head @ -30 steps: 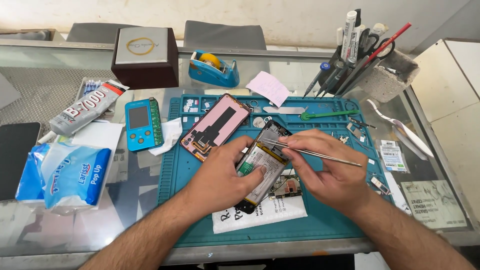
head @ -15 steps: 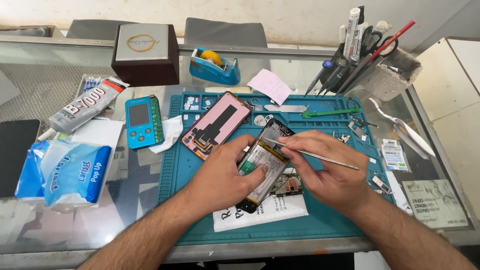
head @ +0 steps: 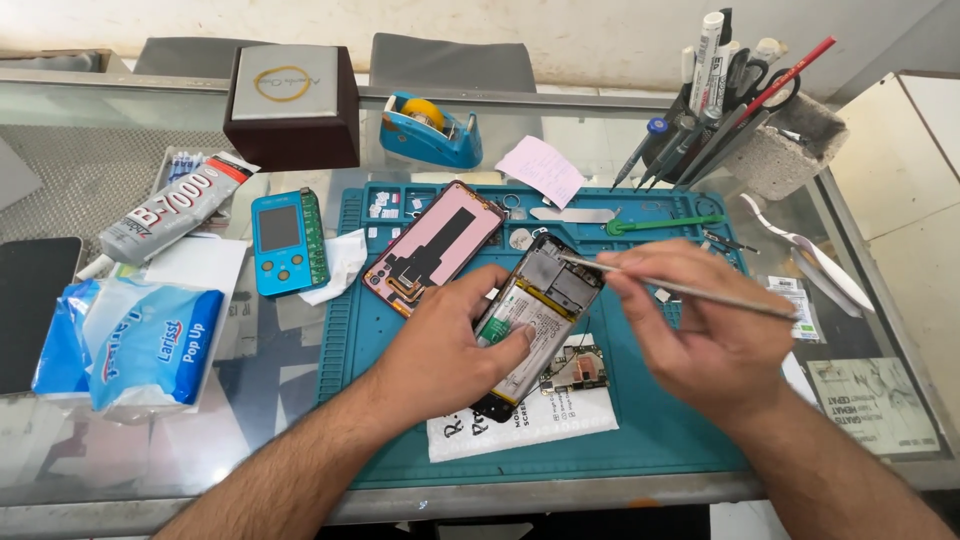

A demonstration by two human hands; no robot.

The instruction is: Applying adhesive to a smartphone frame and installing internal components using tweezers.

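Note:
An opened phone body (head: 540, 300) with its battery and boards exposed lies tilted on the teal work mat (head: 660, 420). My left hand (head: 445, 345) grips its left edge and holds it steady. My right hand (head: 700, 330) pinches a thin metal tool (head: 690, 290) whose tip touches the upper part of the phone's inside. A small circuit board (head: 578, 368) lies on a white paper sheet just below the phone. The detached screen (head: 432, 248), pink back up, rests on the mat to the left.
A blue handheld tester (head: 288, 242), a glue tube (head: 165, 210), a tissue pack (head: 140, 340) and a dark phone (head: 30, 300) lie at left. A brown box (head: 292, 105) and tape dispenser (head: 432, 128) stand behind. A tool holder (head: 750, 110) and tweezers (head: 800, 250) are at right.
My right hand shifted slightly right and the tool's tip moved up toward the phone's top end. My left hand kept its grip on the phone.

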